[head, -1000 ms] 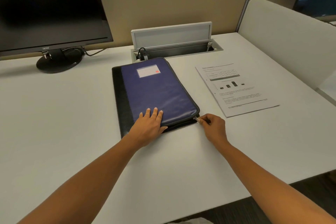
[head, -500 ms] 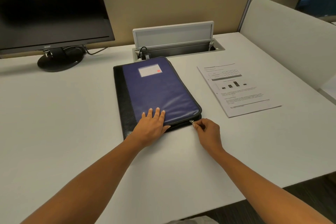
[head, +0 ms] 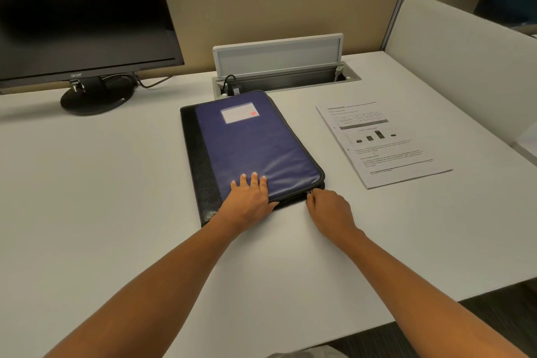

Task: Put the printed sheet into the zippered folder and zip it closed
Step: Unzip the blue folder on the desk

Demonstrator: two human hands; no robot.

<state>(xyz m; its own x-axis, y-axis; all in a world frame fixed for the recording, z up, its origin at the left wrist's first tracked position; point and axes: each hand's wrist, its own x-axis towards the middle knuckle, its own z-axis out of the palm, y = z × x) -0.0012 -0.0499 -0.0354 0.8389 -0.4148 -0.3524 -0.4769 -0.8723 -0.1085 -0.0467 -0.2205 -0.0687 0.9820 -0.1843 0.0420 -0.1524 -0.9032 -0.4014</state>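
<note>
Folder (head: 255,142) lies flat on the worktop (head: 101,183), cover down, black spine to 9 o'clock, label toward 12. Left grip (head: 250,200) lies palm-down on the folder's near edge, fingers straight, pressing the blue cover. Right grip (head: 328,209) sits at the folder's 5 o'clock corner, thumb and forefinger pinched on the zip pull (head: 309,192); the folder body runs from it toward 11 o'clock. Sheet (head: 383,142) lies on the worktop, print up, at 1 o'clock from the right grip, apart from the folder and both grips. Monitor (head: 81,9) stands at 10 o'clock; an open cable box (head: 284,78) sits just beyond the folder at 12.
</note>
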